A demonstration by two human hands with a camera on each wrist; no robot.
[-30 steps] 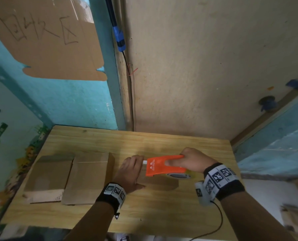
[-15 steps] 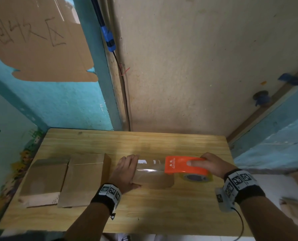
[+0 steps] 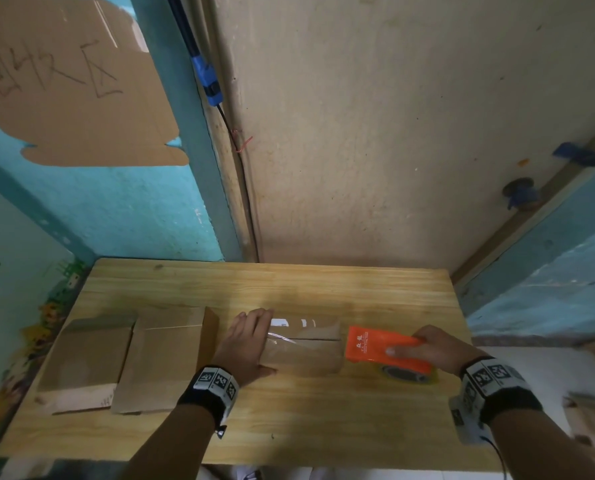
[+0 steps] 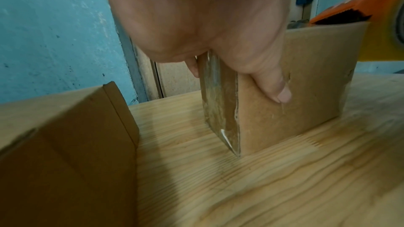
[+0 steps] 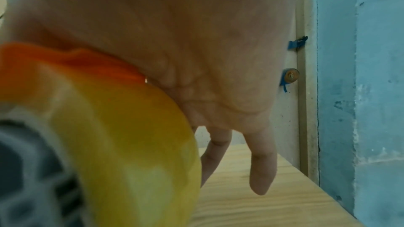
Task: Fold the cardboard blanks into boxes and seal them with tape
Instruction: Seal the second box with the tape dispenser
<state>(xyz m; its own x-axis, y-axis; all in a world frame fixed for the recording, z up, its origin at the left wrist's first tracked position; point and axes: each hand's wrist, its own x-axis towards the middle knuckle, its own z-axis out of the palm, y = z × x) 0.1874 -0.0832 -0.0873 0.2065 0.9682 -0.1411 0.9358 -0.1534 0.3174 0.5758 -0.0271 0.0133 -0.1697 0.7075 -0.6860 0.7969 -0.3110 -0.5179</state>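
**Cardboard box held down while tape runs along its top**

Cardboard box (image 3: 303,351) stands on the wooden table (image 3: 289,424), a little right of the table's middle and toward the near edge. Its two top flaps are closed, and the seam between them runs left to right. A strip of clear tape (image 3: 291,336) lies glossy over the left part of that seam and carries on down the left end of the box, where the left wrist view shows it stuck flat against the cardboard.

The left hand (image 3: 246,344) clasps the box's left end from above: the fingers lie over the top and far side, and the thumb (image 4: 271,85) presses against the near wall. The right hand (image 3: 431,348) is wrapped around an orange tape dispenser (image 3: 381,346), thumb on its orange cover, with the other fingers reaching down past the yellowish tape roll (image 5: 135,144). The front of the dispenser sits at the box's right end, level with the top edge; whether the strip is joined to the roll at that point cannot be made out.

Just left of the box sits a second cardboard box (image 3: 166,358), with one flap standing upright on its right side. Beside that, farther left, lies a third piece of folded cardboard (image 3: 88,358). A cardboard sign (image 3: 67,84) with hand-drawn characters hangs on the turquoise wall (image 3: 116,209) above.
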